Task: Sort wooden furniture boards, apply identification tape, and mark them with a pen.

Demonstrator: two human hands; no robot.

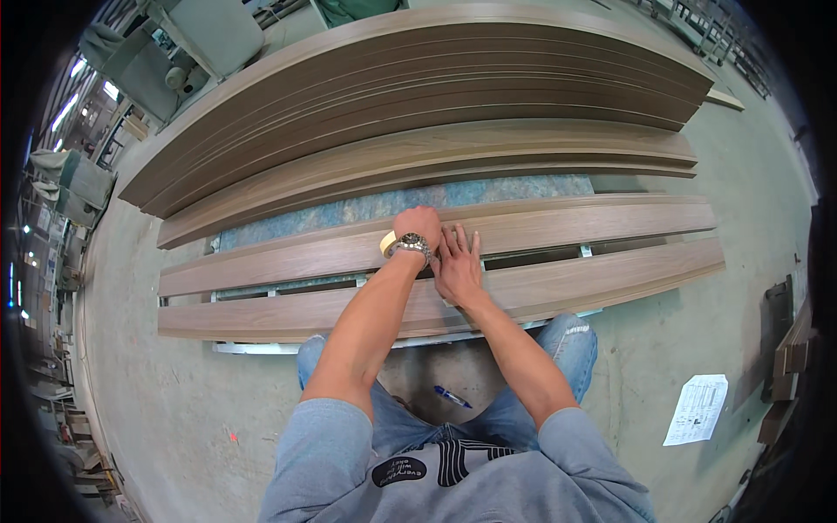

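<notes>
My left hand [418, 223], with a metal wristwatch [411, 244] on the wrist, is closed on a beige roll of tape [386, 243] over a long wood-grain plank [261, 266]. Right beside it, my right hand [459, 260] lies flat with its fingers spread. It presses on the same plank and reaches over the gap to the nearer plank [261, 315]. Both planks run left to right across a low stand with a blue top [392, 205]. How much of the tape roll the fingers cover is hidden by the wrist.
A tall stack of long brown planks [418, 78] lies beyond the stand. On the concrete floor are a blue pen [452, 397] between my knees and a printed paper sheet [697, 408] at right. Green machines [187, 44] stand at upper left, short boards [789, 349] at the right edge.
</notes>
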